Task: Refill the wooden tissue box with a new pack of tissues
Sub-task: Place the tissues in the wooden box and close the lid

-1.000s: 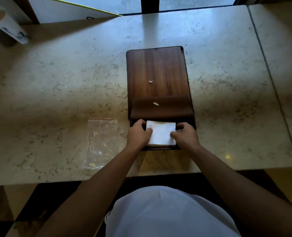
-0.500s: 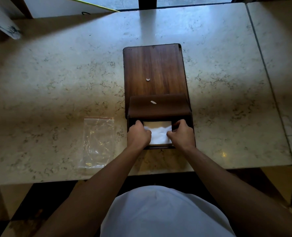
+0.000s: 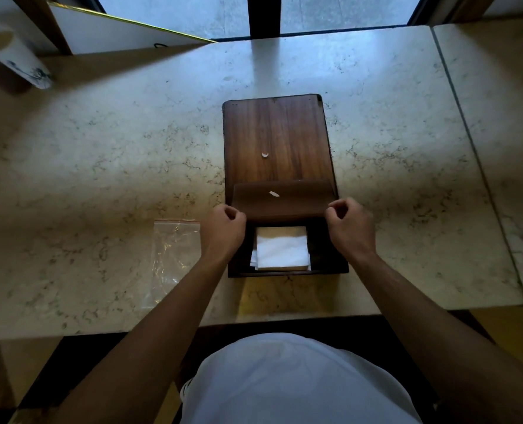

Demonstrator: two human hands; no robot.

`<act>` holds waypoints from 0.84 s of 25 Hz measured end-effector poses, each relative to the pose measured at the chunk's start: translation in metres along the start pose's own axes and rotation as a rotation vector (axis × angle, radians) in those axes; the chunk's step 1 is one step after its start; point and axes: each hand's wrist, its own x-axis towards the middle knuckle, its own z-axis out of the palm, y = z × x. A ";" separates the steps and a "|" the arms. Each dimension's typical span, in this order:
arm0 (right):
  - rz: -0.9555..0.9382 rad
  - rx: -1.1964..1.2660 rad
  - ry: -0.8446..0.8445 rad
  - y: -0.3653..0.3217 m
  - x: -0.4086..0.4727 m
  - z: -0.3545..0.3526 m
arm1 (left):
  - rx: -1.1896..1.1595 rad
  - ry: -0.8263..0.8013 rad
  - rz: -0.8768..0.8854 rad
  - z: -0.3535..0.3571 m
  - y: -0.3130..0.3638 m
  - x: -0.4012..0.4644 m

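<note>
The dark wooden tissue box [image 3: 327, 258] lies open on the marble table near its front edge. Its lid [image 3: 275, 133] is folded flat away from me. A brown inner flap [image 3: 284, 203] stands across the box's far end. A white stack of tissues [image 3: 281, 250] rests inside the box. My left hand [image 3: 223, 231] is pinched at the flap's near left corner. At the near right corner my right hand [image 3: 350, 228] pinches too. Neither hand touches the tissues.
An empty clear zip bag [image 3: 174, 255] lies flat left of the box. A white cup [image 3: 15, 58] lies tilted at the far left corner. Small white scraps sit on the lid [image 3: 265, 155] and flap [image 3: 274, 194]. A table seam [image 3: 468, 142] runs down the right.
Both hands pushed the tissues down into the box, let go of them, then moved apart and up to the flap's near corners.
</note>
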 end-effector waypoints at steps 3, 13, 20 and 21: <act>0.137 0.016 -0.037 0.002 0.032 -0.008 | -0.062 -0.055 -0.114 -0.010 0.001 0.029; 0.322 0.201 -0.205 0.015 0.066 0.002 | -0.351 -0.051 -0.384 -0.002 0.005 0.059; 0.214 0.414 -0.154 0.012 0.051 -0.025 | -0.544 0.021 -0.283 -0.024 0.010 0.041; 0.200 0.447 -0.162 0.013 0.047 -0.029 | -0.560 0.011 -0.267 -0.029 0.010 0.038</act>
